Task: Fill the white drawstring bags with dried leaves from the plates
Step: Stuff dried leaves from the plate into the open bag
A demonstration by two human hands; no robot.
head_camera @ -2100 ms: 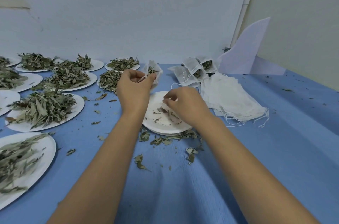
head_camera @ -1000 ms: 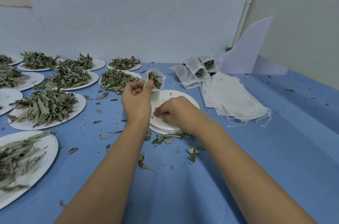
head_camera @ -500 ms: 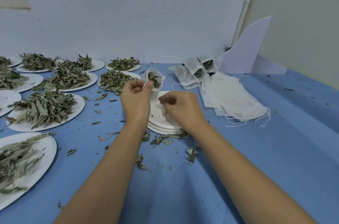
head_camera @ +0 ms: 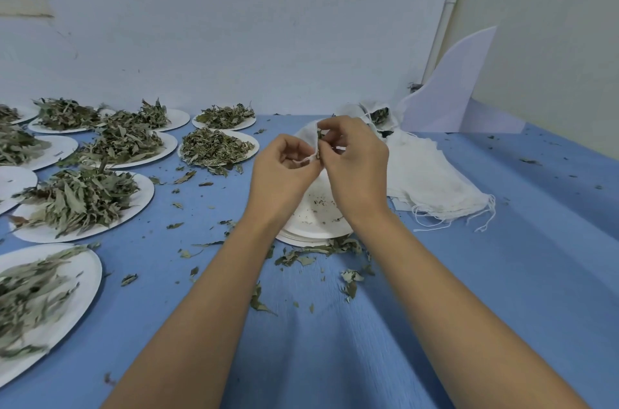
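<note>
Both hands are raised above a nearly bare white paper plate [head_camera: 313,221] that carries only crumbs. My left hand [head_camera: 284,174] and my right hand [head_camera: 355,160] together pinch a small white drawstring bag [head_camera: 310,135] with dried leaves showing at its mouth; a white string runs between the fingers. Most of the bag is hidden behind my hands. Several plates heaped with dried leaves [head_camera: 214,147] fill the left side of the blue table. A flat stack of white bags [head_camera: 432,177] lies to the right.
Filled bags [head_camera: 378,114] stand at the back right beside a white curved board [head_camera: 449,87]. Loose leaf bits [head_camera: 315,251] are scattered on the blue cloth in front of the plate. A white wall closes the back.
My right hand has left the plate and risen to the bag in my left hand. Both hands now hold the bag higher, with the string between them.
</note>
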